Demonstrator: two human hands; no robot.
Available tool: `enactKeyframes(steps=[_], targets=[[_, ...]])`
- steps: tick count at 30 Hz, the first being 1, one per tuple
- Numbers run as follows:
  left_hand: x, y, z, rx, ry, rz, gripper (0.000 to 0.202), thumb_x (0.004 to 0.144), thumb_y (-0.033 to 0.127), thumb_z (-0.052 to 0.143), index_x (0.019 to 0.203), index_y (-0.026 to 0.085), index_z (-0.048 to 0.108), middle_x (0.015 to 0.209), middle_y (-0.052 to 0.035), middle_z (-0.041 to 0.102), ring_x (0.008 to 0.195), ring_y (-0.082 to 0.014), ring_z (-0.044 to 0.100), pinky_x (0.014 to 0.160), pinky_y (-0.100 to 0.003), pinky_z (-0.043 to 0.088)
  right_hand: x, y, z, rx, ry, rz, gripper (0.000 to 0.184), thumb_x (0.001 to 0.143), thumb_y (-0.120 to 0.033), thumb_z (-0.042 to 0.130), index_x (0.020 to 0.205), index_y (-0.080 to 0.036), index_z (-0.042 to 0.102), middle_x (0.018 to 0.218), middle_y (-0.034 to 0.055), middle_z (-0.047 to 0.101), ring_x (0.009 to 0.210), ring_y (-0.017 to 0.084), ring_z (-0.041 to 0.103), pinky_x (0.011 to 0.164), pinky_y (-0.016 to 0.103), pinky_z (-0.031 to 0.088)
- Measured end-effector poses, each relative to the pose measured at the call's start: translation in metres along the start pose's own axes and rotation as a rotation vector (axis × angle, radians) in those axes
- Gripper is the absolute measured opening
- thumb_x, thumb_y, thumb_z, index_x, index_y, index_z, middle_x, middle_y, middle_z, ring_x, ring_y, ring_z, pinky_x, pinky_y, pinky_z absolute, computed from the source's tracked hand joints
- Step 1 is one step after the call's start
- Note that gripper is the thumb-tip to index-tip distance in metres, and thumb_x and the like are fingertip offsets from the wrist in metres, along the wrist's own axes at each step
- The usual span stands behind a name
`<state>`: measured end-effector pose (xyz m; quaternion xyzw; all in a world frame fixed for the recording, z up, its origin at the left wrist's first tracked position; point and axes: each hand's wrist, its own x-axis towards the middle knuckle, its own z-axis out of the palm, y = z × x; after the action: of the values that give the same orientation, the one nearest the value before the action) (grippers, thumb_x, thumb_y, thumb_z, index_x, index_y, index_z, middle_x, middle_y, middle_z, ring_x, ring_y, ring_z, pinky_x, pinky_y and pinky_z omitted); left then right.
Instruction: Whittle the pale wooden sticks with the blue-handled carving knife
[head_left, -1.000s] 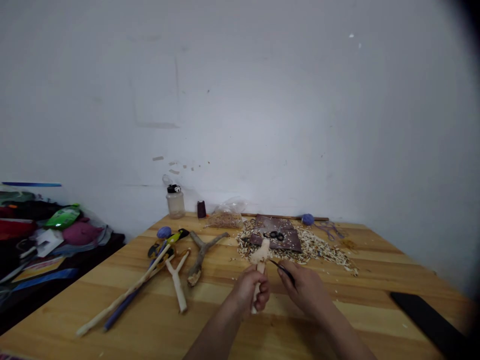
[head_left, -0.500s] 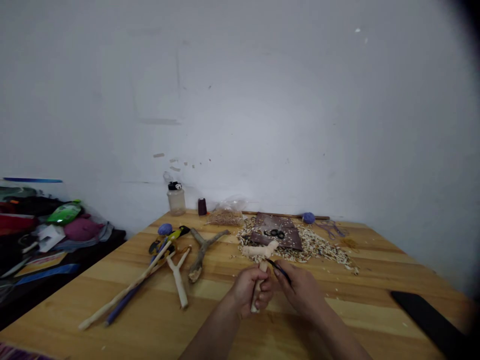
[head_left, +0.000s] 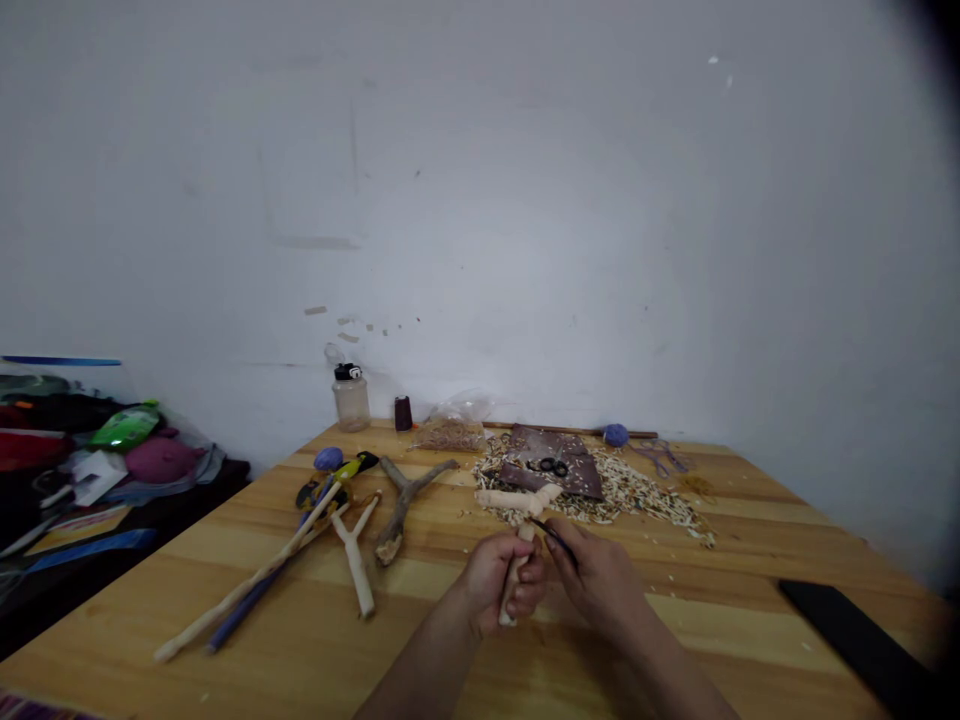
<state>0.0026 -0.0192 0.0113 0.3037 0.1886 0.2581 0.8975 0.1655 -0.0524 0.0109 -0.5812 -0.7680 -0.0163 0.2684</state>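
Note:
My left hand (head_left: 504, 578) is wrapped round the stem of a peeled, forked stick (head_left: 534, 502), whose pale arms point up and away from me. In my right hand (head_left: 600, 574) is a dark-handled knife (head_left: 556, 535), its blade against the wood just under the fork. Fingers cover part of the handle and stem. Beyond them lie wood shavings (head_left: 652, 492) heaped around a dark brown sheet (head_left: 559, 458), with black-handled scissors (head_left: 553, 466) on top.
On the left lie a peeled forked stick (head_left: 354, 558), a bark-covered fork (head_left: 403, 510) and a long pale stick (head_left: 240, 590). A bottle (head_left: 351, 400), thread spool (head_left: 403, 413) and plastic bag (head_left: 454, 430) stand by the wall. A black flat object (head_left: 847, 635) lies right.
The forked stick has turned slightly in my left hand, and the knife has shifted a little at the base of the fork. Both hands keep their hold.

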Motion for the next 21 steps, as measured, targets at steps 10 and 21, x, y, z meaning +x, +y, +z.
enactKeyframes(steps=[10, 21], targets=[[-0.003, 0.000, 0.008, 0.150, 0.096, -0.015, 0.022, 0.065, 0.022, 0.056, 0.065, 0.021, 0.034, 0.047, 0.0088, 0.033, 0.032, -0.0028, 0.026, 0.034, -0.014, 0.004, -0.001, 0.007, 0.010, -0.185, 0.052, -0.064, 0.024, 0.093, -0.029, 0.033, 0.101, -0.024, 0.056, 0.078, 0.0023, 0.065, 0.065, 0.015, 0.060, 0.053, 0.024, 0.030], [0.009, -0.018, 0.004, 0.492, 0.413, 0.170, 0.017, 0.063, 0.018, 0.051, 0.074, 0.023, 0.039, 0.043, 0.0124, 0.037, 0.027, -0.0044, 0.026, 0.032, -0.016, 0.012, 0.001, 0.000, 0.013, -0.240, -0.005, -0.033, 0.023, 0.091, -0.028, 0.035, 0.100, -0.026, 0.056, 0.079, 0.0022, 0.067, 0.061, 0.015, 0.061, 0.049, 0.023, 0.027]])
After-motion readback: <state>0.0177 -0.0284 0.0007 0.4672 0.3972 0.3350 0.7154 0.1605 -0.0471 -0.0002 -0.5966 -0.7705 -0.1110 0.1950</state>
